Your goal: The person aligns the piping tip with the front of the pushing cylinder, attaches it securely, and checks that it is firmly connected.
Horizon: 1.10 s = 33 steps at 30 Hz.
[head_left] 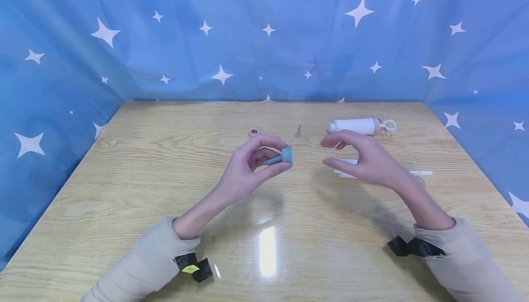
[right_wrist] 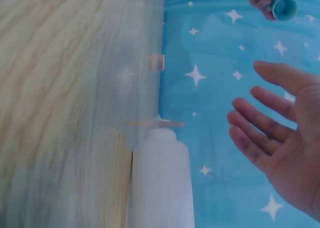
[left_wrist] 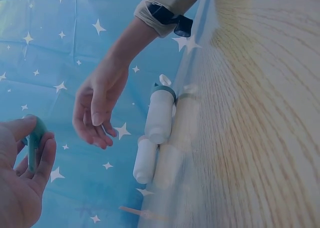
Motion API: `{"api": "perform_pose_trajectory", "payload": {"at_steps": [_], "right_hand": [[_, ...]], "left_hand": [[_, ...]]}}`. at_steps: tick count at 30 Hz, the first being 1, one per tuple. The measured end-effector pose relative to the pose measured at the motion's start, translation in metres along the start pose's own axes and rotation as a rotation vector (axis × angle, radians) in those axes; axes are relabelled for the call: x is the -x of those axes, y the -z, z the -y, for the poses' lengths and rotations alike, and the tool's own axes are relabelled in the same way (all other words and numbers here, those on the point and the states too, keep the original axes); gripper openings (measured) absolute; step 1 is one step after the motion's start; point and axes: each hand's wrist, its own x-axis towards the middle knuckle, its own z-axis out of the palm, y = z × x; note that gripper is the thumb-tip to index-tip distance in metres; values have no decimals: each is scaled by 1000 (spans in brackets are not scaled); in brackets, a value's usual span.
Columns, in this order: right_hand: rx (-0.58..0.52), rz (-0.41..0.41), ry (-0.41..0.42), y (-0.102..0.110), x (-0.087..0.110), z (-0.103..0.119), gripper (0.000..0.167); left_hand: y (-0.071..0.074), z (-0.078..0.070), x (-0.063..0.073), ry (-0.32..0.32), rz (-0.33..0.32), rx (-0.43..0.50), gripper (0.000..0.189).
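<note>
My left hand [head_left: 241,166] holds a teal nozzle cap [head_left: 287,154] between thumb and fingers, raised above the table. It has a round, hollow end, facing right, and a thin tapered stem pointing back toward the palm. In the right wrist view the cap's open end [right_wrist: 285,9] shows as a ring. To the right, my right hand [head_left: 363,155] hovers with nothing in it, thumb and fingers apart. Partly hidden beneath it lies a white bottle [head_left: 346,174]; the left wrist view shows this bottle's teal collar [left_wrist: 167,91].
Behind the right hand lies another white bottle [head_left: 355,126] with a pink collar and a white loop at its end. A small pink nozzle [head_left: 298,131] and a pink ring [head_left: 254,132] rest toward the back of the wooden table [head_left: 124,192]. A blue star-patterned curtain [head_left: 256,58] surrounds it.
</note>
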Motion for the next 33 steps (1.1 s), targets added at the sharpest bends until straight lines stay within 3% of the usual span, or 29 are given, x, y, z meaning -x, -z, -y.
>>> {"api": "perform_pose_trajectory", "payload": {"at_steps": [8,33], "right_hand": [[20,1,-8,10,10,-9,46],[63,107,-42,25,36,-45,48]], "left_hand": [[1,1,0,-10,4,-6,36],[-1,3,2,8,14,0,35]]}}
